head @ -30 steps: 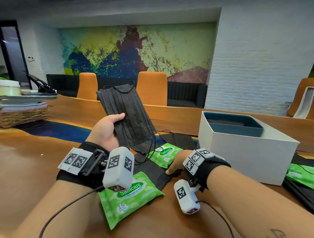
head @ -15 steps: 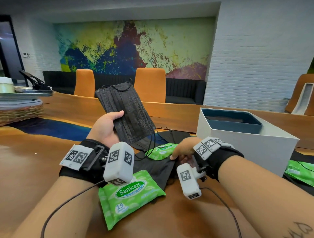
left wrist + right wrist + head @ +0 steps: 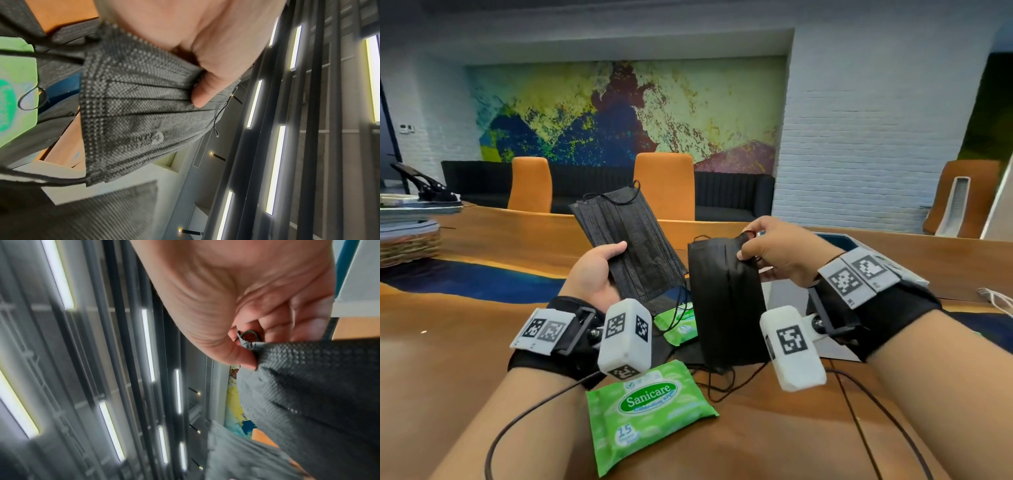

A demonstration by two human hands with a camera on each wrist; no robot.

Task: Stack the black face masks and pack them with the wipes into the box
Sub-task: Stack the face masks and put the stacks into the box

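My left hand [image 3: 599,267] holds a black pleated face mask [image 3: 630,240] upright above the table, thumb across its front; the left wrist view shows the thumb [image 3: 207,91] pressed on that mask [image 3: 139,113]. My right hand [image 3: 774,250] pinches the top edge of a second black mask [image 3: 726,305], which hangs down just right of the first; the right wrist view shows thumb and fingers clamped on the mask [image 3: 308,378]. More black masks [image 3: 688,353] lie on the table beneath. A green wipes pack [image 3: 647,411] lies in front, another wipes pack [image 3: 679,323] behind. The white box [image 3: 839,240] is mostly hidden behind my right hand.
The wooden table [image 3: 448,342] has a blue inlay at the left. A woven basket with stacked papers [image 3: 407,236] stands at the far left. Orange chairs [image 3: 664,185] line the far edge. Cables run from both wrist cameras across the table.
My right hand has lifted a black mask off the table and raised it beside the one in my left hand. The left hand has stayed about where it was.
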